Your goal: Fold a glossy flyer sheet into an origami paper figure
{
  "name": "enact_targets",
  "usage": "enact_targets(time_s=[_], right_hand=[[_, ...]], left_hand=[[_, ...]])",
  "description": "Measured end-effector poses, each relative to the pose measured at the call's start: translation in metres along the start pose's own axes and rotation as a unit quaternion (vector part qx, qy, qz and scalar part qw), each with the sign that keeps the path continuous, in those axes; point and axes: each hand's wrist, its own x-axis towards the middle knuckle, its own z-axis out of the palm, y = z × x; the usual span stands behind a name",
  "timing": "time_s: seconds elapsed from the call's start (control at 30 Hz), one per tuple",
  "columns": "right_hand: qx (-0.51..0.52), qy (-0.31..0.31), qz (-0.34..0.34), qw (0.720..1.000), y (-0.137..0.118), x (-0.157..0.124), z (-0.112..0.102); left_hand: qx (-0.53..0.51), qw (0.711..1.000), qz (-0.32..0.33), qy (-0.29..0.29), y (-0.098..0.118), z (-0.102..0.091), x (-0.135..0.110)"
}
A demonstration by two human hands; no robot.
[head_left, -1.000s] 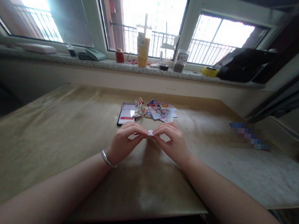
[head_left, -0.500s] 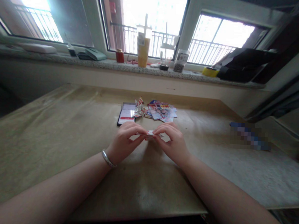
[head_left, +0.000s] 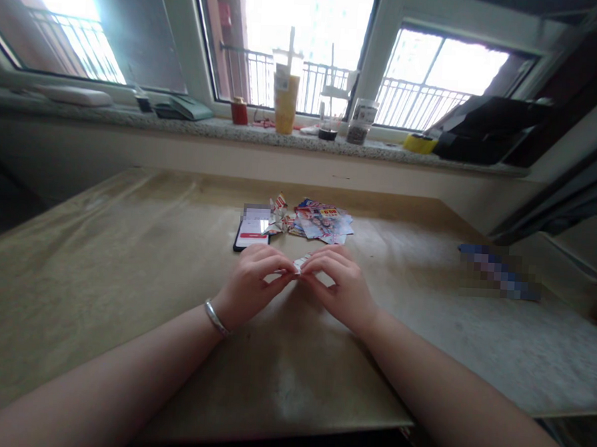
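Observation:
My left hand, with a silver bangle on its wrist, pinches one side of a small folded piece of printed paper. On the other side my right hand pinches the same paper, fingertips nearly touching the left ones. Much of the paper is hidden behind the fingers. Just beyond my left hand lies a phone with a lit screen. Beside it sit folded paper pieces, and right of them a loose pile of colourful printed sheets.
A blurred blue flat object lies at the table's right side. Along the windowsill stand a cup with a yellow drink, a red jar, a clear container, yellow tape and a black bag.
My fingertips have drawn closer together on the paper, and my right hand has shifted slightly left. The paper now shows flatter and tilted above the fingers. The phone and pile have not moved.

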Motion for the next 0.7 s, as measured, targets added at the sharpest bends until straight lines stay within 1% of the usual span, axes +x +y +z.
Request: enact_targets(time_s=[0.2, 0.3, 0.43, 0.53, 0.7], right_hand=[[0.016, 0.01, 0.012, 1.0, -0.0016, -0.0004, 0.0026], [0.018, 0.012, 0.011, 1.0, 0.0002, -0.0004, 0.0038], [0.007, 0.0, 0.003, 1.0, 0.0017, -0.0017, 0.0057], [0.002, -0.005, 0.015, 1.0, -0.0003, -0.0018, 0.0058], [-0.006, -0.005, 0.034, 0.999, -0.0038, -0.0001, 0.0046]], left_hand=[[-0.037, 0.999, -0.001, 0.012, 0.0006, 0.0005, -0.0002], [-0.014, 1.0, 0.003, 0.01, -0.0001, 0.0004, 0.0], [0.038, 0.999, 0.022, -0.01, 0.0007, -0.0005, -0.0002], [0.033, 0.999, 0.017, -0.018, 0.0015, -0.0008, -0.0003], [0.029, 0.999, 0.012, -0.01, 0.0019, -0.0007, 0.0002]])
